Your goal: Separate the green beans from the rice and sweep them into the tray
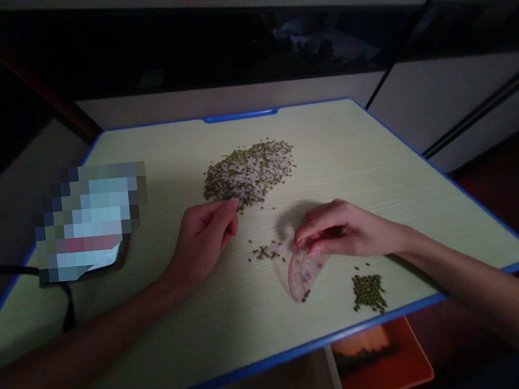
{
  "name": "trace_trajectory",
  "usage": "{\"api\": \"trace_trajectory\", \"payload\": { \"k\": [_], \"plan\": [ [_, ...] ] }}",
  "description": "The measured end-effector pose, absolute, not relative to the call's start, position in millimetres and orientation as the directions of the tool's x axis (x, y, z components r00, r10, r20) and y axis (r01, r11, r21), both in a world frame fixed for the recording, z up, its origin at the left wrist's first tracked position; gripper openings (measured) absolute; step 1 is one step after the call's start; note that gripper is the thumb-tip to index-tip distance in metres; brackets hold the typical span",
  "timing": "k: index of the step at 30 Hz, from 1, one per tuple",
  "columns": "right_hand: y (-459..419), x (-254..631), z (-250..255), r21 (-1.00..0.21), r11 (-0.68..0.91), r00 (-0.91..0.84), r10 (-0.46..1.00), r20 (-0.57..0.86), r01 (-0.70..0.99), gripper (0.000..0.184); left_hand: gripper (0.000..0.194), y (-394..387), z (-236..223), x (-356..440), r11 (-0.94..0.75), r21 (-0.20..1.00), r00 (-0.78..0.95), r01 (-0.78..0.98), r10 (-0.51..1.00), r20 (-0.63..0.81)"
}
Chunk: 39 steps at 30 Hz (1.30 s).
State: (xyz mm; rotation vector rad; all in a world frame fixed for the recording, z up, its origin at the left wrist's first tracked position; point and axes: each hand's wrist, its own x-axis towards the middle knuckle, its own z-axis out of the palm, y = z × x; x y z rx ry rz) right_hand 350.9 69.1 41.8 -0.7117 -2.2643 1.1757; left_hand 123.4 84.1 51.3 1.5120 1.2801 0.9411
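A large mixed heap of green beans and pale grains (249, 172) lies in the middle of the pale wooden table (155, 149). My left hand (204, 238) rests at the heap's near edge, fingers curled with the fingertips pinched together. My right hand (348, 230) holds a clear pink half-round ruler (303, 270) tilted on the tabletop. A few loose green beans (264, 253) lie between my hands. A small separate pile of green beans (368, 292) sits near the front edge, just right of the ruler.
A phone with a blurred screen (90, 224) lies at the table's left, with a dark cable (2, 270) running off the left edge. The table has a blue rim (240, 115). An orange object (382, 353) shows below the front edge.
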Motion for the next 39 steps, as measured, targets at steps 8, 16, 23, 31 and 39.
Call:
{"api": "trace_trajectory", "payload": {
  "k": [8,16,23,31,39],
  "plan": [
    [70.7,355.3,43.1,-0.834,0.499,-0.811,0.573,0.115,0.234,0.018,0.037,82.1,51.3,124.1,-0.032,0.950,0.165,0.311,0.986,-0.021],
    [69.1,357.2,45.0,-0.840,0.482,-0.819,0.568,0.083,0.250,0.019,0.036,83.2,51.3,123.8,-0.031,0.951,0.157,0.306,0.987,-0.019],
    [62.8,353.9,47.6,-0.851,0.414,-0.714,0.697,0.068,0.323,0.007,0.036,83.9,52.3,124.4,-0.031,0.949,0.157,0.313,0.987,-0.019],
    [63.7,352.4,41.5,-0.883,0.304,-0.576,0.816,0.047,0.359,0.008,0.036,83.2,51.6,124.2,-0.028,0.952,0.162,0.304,0.987,-0.022],
    [65.5,355.8,44.6,-0.916,0.184,-0.489,0.872,-0.015,0.355,0.013,0.037,83.0,51.0,124.5,-0.028,0.955,0.161,0.297,0.987,-0.021]
  ]
}}
